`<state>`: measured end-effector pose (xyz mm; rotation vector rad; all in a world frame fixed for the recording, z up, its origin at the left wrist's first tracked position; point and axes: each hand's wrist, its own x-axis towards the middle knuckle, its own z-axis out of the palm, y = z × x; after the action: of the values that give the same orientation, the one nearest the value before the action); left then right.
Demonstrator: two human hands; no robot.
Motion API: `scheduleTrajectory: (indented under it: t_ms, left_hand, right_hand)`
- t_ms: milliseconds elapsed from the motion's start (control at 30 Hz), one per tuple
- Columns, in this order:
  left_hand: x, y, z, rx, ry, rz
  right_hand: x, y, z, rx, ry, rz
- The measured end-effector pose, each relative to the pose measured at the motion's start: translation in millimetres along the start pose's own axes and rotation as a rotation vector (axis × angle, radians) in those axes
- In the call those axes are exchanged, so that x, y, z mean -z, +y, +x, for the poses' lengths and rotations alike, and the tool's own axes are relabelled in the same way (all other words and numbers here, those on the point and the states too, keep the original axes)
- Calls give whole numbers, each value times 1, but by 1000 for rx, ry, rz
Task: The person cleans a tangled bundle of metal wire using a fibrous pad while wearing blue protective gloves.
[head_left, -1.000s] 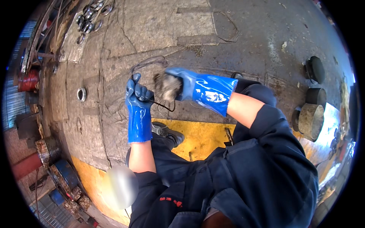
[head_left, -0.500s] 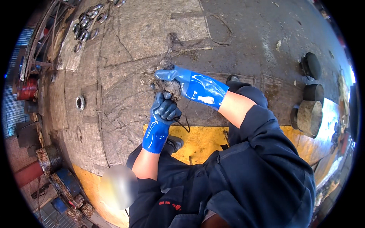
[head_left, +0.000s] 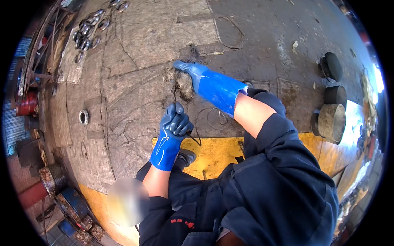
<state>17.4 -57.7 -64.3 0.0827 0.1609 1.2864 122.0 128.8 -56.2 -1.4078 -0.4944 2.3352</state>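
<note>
Blue rubber gloves cover both hands. My right hand [head_left: 193, 73] is closed on a bundle of grey-brown, frayed fibres [head_left: 185, 85], its thumb side pointing left. Tufts of the bundle stick out above and below the glove. Just below, my left hand [head_left: 175, 123] is held in a fist around a dark cord [head_left: 198, 140], whose loose end curls out on the right of the fist. A thin dark strand runs up from the left fist to the bundle. Whether cord and strand are one piece is hidden inside the glove.
Worn sheeting [head_left: 135, 90] with loose strands covers the floor. A single metal ring [head_left: 83, 117] lies to the left, several more rings [head_left: 86, 32] at the far left. Dark round containers [head_left: 335, 95] stand at right. Yellow flooring [head_left: 213, 153] is near my feet; rusty machinery [head_left: 53, 180] lines the left.
My hands have drawn apart: the left fist sits lower, away from the bundle, and the right has moved up slightly. A strand now shows between them. The whole view has shifted a little.
</note>
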Motion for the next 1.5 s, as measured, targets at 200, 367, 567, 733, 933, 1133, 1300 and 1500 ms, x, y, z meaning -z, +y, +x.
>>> scheduleTrajectory:
  t_ms: [200, 367, 567, 733, 933, 1133, 1300, 1500]
  left_hand:
    - [6, 0, -12, 26, -51, 65]
    - [5, -7, -25, 84, -108, 13]
    - [-11, -15, -49, 88, 186, 352]
    - [-4, -13, -48, 23, 595, 945]
    - [-9, 13, -23, -486, 621, 1914]
    - [-36, 8, 4, -530, 707, 2357]
    - [-28, 6, 13, -372, 666, 2556]
    - [-14, 4, 7, -633, 564, 2323]
  right_hand:
    - [3, -21, -43, 151, 57, -126]
    - [47, -21, 17, 289, 198, -292]
    - [67, -46, 0, 321, 209, -100]
    - [56, -46, -38, 374, 91, -119]
    - [63, -27, -46, 567, 41, -502]
    - [34, -15, -62, 434, -137, -286]
    - [36, -16, -29, 388, -61, -233]
    - [49, -20, -44, 592, -9, -426]
